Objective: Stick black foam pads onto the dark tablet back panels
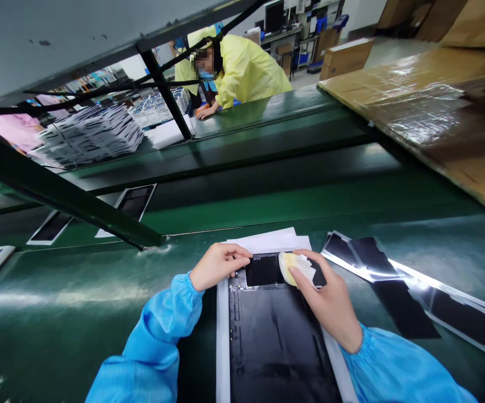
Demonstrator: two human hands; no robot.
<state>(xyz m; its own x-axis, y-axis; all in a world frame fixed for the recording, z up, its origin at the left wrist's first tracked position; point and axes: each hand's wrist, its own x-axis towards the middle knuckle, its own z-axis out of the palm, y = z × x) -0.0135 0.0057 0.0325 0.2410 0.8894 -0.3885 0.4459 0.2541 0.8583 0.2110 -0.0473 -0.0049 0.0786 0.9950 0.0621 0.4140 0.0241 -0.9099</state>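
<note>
We find the panel (276, 341) on the bench (78, 319). The right hand (330, 299) pinches a pad (288, 268) at its upper end; the left hand (217, 266) touches its upper left corner, whether gripping we cannot tell. We judge work under way, the remainder indeterminable. We read no brand or label.
</note>
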